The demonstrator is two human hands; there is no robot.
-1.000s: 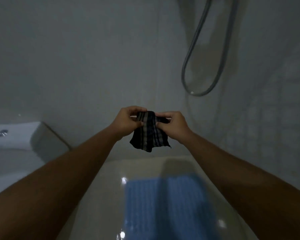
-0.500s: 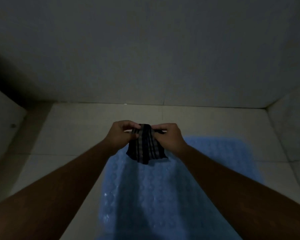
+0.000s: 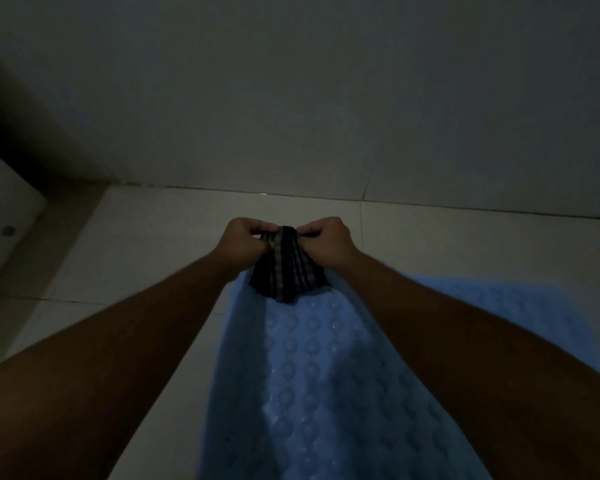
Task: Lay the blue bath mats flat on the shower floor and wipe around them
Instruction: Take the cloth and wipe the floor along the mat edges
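A blue bath mat (image 3: 312, 368) with round bumps lies flat on the pale shower floor (image 3: 146, 244), running from mid-frame to the bottom edge; my forearms cover parts of it. A small dark cloth with light stripes (image 3: 286, 277) hangs above the mat's far end. My left hand (image 3: 245, 242) pinches its top left edge and my right hand (image 3: 326, 242) pinches its top right edge, fingers curled. Only one mat is visible.
A grey wall (image 3: 326, 98) meets the floor just beyond my hands. A white raised block (image 3: 4, 209) with a small round fitting stands at the left. Bare floor tiles lie left of the mat and along the wall.
The view has tilted down from the wall and shower hose to the floor. My hands keep holding the cloth and have lowered closer to the mat's far end.
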